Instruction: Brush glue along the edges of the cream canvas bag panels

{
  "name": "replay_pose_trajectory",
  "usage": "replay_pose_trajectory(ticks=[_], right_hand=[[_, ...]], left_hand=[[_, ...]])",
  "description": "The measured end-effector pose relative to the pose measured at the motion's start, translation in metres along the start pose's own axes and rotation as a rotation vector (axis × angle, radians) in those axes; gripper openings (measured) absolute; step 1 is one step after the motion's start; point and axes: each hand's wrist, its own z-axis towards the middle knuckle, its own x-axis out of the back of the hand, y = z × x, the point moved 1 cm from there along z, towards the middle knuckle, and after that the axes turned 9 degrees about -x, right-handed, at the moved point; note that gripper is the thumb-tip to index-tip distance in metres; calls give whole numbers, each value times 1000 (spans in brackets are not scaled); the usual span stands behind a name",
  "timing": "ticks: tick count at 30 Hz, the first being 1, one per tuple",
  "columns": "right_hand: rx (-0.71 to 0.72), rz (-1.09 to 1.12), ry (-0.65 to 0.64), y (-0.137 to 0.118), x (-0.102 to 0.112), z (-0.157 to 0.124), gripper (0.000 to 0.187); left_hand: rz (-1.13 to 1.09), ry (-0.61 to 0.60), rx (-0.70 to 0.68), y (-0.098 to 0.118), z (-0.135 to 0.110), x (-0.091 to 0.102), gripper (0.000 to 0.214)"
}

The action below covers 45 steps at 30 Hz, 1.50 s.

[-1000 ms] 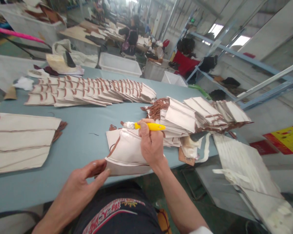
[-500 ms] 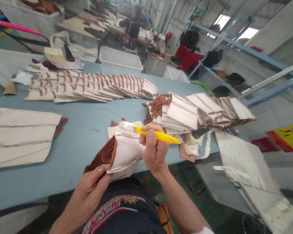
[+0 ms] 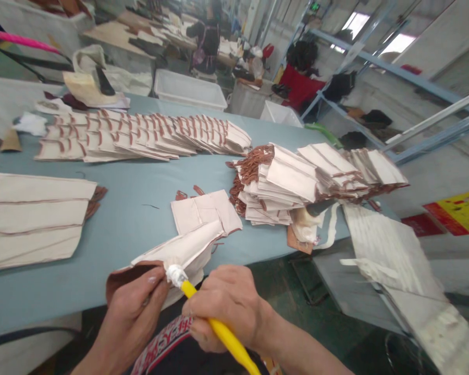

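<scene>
My left hand (image 3: pixel 135 307) pinches the brown-edged rim of a cream fabric piece with brown lining (image 3: pixel 183 247), which leans over the table's near edge. In my right hand (image 3: pixel 229 307) is a yellow-handled brush (image 3: pixel 222 333), its bristle end coated in white paste. That coated end touches the piece's edge right beside my left fingertips. Beyond it, a flat cream piece (image 3: pixel 203 208) with brown tabs lies on the table, partly covered by the held one.
The blue-green table (image 3: pixel 133 182) carries a long row of overlapping cream pieces (image 3: pixel 140 136), a stack with brown ends (image 3: pixel 289 179) at right and more pieces (image 3: pixel 31 221) at left. White bins (image 3: pixel 191 89) and a seated person (image 3: pixel 207 44) are farther back.
My right hand has brought the brush down and left, from above the piece to its edge by my left hand. The held piece has tilted and shifted left and nearer to me.
</scene>
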Motion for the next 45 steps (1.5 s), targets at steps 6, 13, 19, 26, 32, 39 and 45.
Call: replay_pose_trajectory(ticks=[6, 13, 19, 26, 32, 39, 45], right_hand=[[58, 49, -36, -9, -8, -11, 14], [-378, 247, 52, 2, 7, 10, 28], [-708, 470, 269, 11, 19, 19, 42], [-764, 480, 123, 14, 3, 11, 44], [-746, 502, 144, 9, 9, 9, 41], [-783, 389, 136, 10, 9, 9, 44], [-810, 398, 84, 12, 9, 7, 45]], left_hand=[[26, 12, -22, 4, 3, 8, 35], [196, 92, -34, -5, -9, 9, 48], [256, 87, -18, -3, -10, 8, 58], [270, 74, -51, -3, -10, 6, 59], [243, 66, -39, -3, -9, 5, 59], [216, 90, -48, -7, -12, 2, 52], [206, 56, -108, -6, -13, 2, 25]])
